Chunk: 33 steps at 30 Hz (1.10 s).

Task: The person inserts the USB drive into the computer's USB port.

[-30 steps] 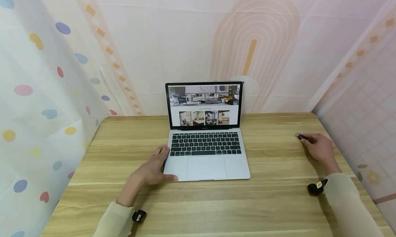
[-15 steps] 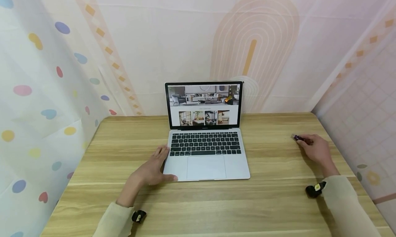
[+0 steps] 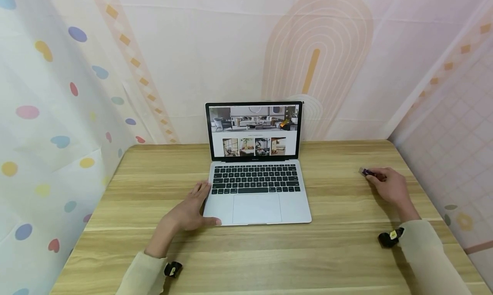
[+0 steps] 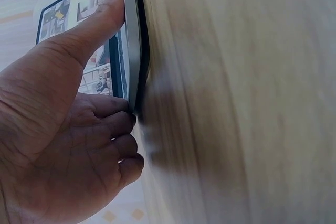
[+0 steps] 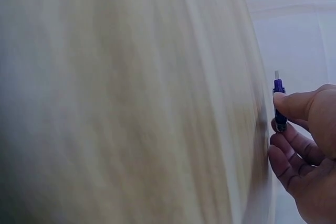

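A silver laptop (image 3: 294, 209) stands unfolded on the wooden table, its screen (image 3: 254, 132) lit with pictures of rooms. My left hand (image 3: 189, 212) rests against its front left corner. The thumb lies on the front edge, and the fingers extend along the left side; the left wrist view shows the thumb on the laptop's (image 4: 134, 40) top edge and the fingertips down beside it. Well to the right of the laptop, my right hand (image 3: 393, 187) pinches a dark purple USB flash drive (image 5: 280, 103) between thumb and fingers. Its metal plug (image 3: 361, 170) points left, toward the laptop.
The wooden table (image 3: 254, 260) reaches back to a patterned cloth (image 3: 200, 51), with more cloth hanging at both sides. A small black device (image 3: 173, 269) sits at the left wrist and another black device (image 3: 390, 238) at the right wrist.
My right hand has moved a little to the left with the USB flash drive, toward the laptop. The left hand and the laptop have stayed put.
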Tool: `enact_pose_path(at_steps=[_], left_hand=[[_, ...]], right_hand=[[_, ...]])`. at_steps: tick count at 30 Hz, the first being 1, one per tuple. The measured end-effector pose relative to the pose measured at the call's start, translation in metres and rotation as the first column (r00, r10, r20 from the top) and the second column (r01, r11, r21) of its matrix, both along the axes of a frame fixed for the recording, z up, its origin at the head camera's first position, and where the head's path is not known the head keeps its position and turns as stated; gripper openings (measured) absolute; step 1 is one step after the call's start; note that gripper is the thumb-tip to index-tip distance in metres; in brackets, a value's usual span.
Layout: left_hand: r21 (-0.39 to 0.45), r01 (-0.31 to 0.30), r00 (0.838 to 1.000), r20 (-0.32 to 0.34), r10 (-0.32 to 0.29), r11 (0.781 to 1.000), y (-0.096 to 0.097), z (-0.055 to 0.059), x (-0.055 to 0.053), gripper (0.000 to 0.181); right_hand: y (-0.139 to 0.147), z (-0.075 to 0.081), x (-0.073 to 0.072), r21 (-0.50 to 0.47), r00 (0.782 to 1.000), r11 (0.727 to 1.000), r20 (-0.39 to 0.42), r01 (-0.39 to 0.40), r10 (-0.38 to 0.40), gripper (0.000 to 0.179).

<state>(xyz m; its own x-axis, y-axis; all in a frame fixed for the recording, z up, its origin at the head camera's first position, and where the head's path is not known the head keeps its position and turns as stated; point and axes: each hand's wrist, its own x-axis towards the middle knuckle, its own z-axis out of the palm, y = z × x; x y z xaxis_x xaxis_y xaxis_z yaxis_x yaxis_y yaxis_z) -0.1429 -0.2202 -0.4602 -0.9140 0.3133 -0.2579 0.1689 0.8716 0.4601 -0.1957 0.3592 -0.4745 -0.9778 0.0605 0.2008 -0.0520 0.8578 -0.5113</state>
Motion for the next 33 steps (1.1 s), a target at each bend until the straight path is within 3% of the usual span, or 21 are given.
enact_pose_path(at_steps=[13,33], left_hand=[[0.002,-0.003,1.000,0.007,0.003,1.000,0.001,0.001,0.000,0.123],[0.005,-0.017,0.999,0.050,0.017,1.000,0.001,0.003,0.001,0.121]], right_hand=[[-0.009,0.002,0.003,-0.018,0.999,1.000,0.046,-0.018,0.019,0.034],[-0.019,0.002,0.004,-0.041,0.998,0.998,0.021,-0.050,0.051,0.032]])
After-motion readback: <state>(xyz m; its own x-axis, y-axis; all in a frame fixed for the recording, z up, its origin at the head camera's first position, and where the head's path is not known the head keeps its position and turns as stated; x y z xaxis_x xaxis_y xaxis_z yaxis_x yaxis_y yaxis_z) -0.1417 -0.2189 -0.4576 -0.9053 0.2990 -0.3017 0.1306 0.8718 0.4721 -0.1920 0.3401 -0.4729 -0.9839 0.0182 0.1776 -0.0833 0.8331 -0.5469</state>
